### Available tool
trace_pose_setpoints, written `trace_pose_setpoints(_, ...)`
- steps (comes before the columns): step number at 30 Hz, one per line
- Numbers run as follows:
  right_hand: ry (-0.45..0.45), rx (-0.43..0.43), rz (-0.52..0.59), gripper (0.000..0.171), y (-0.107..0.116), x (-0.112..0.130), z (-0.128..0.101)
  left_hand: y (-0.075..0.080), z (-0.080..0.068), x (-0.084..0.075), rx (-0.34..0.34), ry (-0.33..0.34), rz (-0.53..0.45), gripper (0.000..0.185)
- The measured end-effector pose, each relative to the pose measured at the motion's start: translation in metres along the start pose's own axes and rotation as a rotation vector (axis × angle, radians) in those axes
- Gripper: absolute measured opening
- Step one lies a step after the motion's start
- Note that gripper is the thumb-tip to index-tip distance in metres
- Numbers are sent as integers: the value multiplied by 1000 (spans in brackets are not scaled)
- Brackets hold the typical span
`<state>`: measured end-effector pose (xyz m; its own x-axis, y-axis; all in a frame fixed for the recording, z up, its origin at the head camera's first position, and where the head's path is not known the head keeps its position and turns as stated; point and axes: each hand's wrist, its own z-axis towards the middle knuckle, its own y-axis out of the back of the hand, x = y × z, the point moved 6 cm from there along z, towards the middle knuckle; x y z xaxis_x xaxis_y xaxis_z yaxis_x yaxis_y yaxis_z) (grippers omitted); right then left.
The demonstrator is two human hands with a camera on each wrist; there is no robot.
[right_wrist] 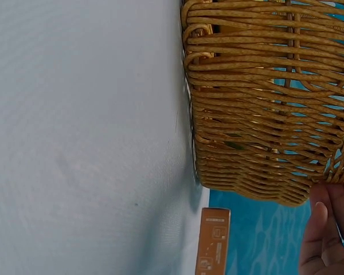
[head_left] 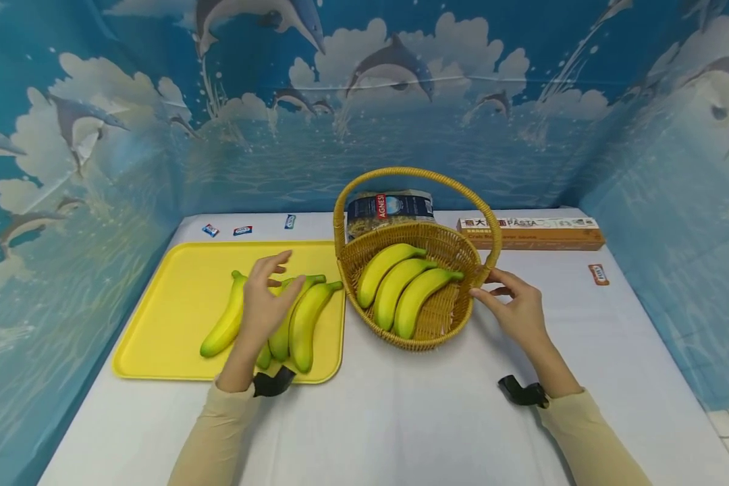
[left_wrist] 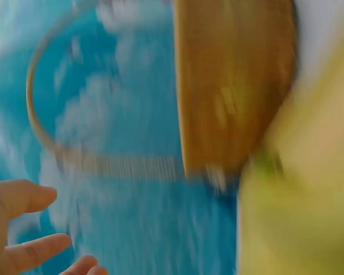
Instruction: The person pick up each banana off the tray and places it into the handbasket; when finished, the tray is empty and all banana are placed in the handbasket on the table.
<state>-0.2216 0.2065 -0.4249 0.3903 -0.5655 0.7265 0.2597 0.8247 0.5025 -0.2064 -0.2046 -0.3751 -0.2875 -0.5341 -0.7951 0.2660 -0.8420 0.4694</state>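
Note:
My left hand (head_left: 267, 300) hovers over the bananas on the yellow tray (head_left: 176, 290), thumb and fingers spread apart with nothing between them. Beneath and beside it lie a banana (head_left: 226, 327) on the left and several more on the right, such as the outermost banana (head_left: 306, 327); the hand partly covers some. At the right side of the wicker basket (head_left: 422, 343), my right hand (head_left: 516, 307) grips the rim near the foot of the handle. Three bananas lie side by side in that basket, the middle banana (head_left: 395, 290) among them. Motion blurs the left wrist view.
Behind the basket stands a bag of pasta (head_left: 389, 210). A long pasta box (head_left: 534, 236) lies at the back right. Small wrapped candies lie around, including a red one (head_left: 598, 275) on the right and a blue one (head_left: 210, 230) behind the tray. A dolphin-print curtain (head_left: 389, 135) encloses the table.

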Motion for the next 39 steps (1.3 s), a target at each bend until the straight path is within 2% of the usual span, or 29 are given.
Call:
trace_pose_setpoints(3, -2, 2, 5, 44, 1, 0, 0, 40, -3, 33, -116, 106, 60, 48)
trace_pose_setpoints(6, -2, 6, 0, 44, 2, 1, 0, 72, -10, 61, -197, 198, 99, 49)
trace_pose_setpoints(8, -3, 4, -5, 44, 2, 0, 0, 86, -16, 75, -222, 247, 116, 50)
trace_pose_setpoints(11, -1, -2, -9, 43, 3, 1, 0, 98, -25, 90, -228, 313, 121, 54)
trace_pose_setpoints(16, 15, -8, -8, 42, 2, 1, 0, 99, -35, 110, -161, 385, 99, 61)
trace_pose_setpoints(23, 16, -6, 3, 42, 1, 0, 0, 86, -38, 131, -13, 412, 82, 67)
trace_pose_setpoints(31, 13, -2, -1, 42, 2, 1, 0, 72, -42, 150, 155, 501, 145, 73)
trace_pose_setpoints(35, 14, -1, -5, 43, 2, 1, 0, 69, -42, 154, 185, 524, 202, 73)
trace_pose_setpoints(39, 11, -1, -3, 43, 2, 1, 0, 70, -42, 155, 176, 538, 209, 72)
